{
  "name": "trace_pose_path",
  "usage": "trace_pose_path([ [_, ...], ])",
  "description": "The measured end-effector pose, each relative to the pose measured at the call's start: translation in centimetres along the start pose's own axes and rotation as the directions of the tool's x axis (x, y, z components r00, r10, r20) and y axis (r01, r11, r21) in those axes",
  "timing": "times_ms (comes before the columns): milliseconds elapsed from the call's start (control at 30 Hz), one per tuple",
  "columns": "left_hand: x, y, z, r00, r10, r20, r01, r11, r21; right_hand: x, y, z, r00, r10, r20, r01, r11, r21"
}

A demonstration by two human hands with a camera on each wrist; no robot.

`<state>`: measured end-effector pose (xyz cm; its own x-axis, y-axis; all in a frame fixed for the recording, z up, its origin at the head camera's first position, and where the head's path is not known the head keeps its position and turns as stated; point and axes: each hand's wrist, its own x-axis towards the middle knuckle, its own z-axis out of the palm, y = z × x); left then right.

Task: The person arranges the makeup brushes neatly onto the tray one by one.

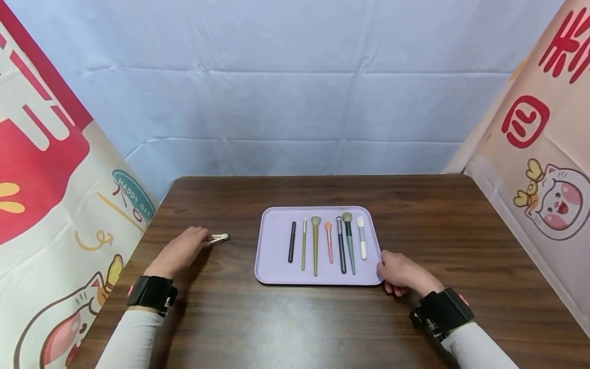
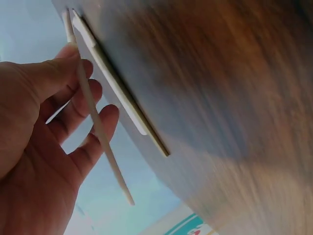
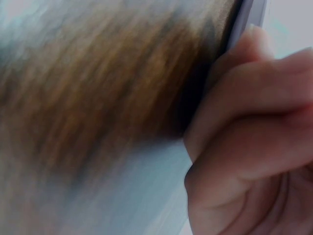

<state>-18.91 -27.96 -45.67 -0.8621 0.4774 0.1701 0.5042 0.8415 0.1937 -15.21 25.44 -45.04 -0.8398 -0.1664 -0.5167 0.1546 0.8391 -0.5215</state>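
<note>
Between thumb and fingertips, my left hand (image 1: 183,251) pinches a slim pale makeup brush (image 2: 100,129) at the table's left side. Just beyond it, two more thin brushes (image 2: 120,88), one whitish and one olive, lie close together on the table. In the head view these slim pieces overlap as one small bundle (image 1: 223,237), partly hidden by the fingers. A lilac tray (image 1: 276,246) lies at the middle, its right rim gripped near the front corner by my right hand (image 1: 400,272). Its fingers are curled, and the right wrist view shows only a strip of tray edge.
Inside the tray several makeup brushes lie in a row, among them a black one (image 1: 292,242), an olive one (image 1: 315,251), a pink one (image 1: 329,243) and a white-tipped one (image 1: 362,241). Printed cloths hang left and right of the brown wooden table (image 1: 295,328); a pale cloth (image 1: 295,102) hangs behind.
</note>
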Motion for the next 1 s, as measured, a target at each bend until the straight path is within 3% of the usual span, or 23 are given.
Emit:
trace_pose_path([
  [333, 1.0, 1.2, -0.4, 0.998, 0.022, -0.051, -0.021, 1.0, 0.017, 0.0, -0.1, -0.1, 1.0, -0.022, -0.005, 0.022, 1.0, -0.017],
  [733, 2.5, 4.4, -0.9, 0.992, -0.12, -0.035, 0.122, 0.992, 0.036, -0.1, -0.1, -0.2, 1.0, -0.016, 0.001, 0.016, 1.0, -0.013],
  [1000, 3.4, 5.7, -1.0, 0.979, -0.198, -0.037, 0.198, 0.98, -0.01, -0.1, -0.2, -0.2, 1.0, -0.021, -0.009, 0.021, 1.0, -0.016],
])
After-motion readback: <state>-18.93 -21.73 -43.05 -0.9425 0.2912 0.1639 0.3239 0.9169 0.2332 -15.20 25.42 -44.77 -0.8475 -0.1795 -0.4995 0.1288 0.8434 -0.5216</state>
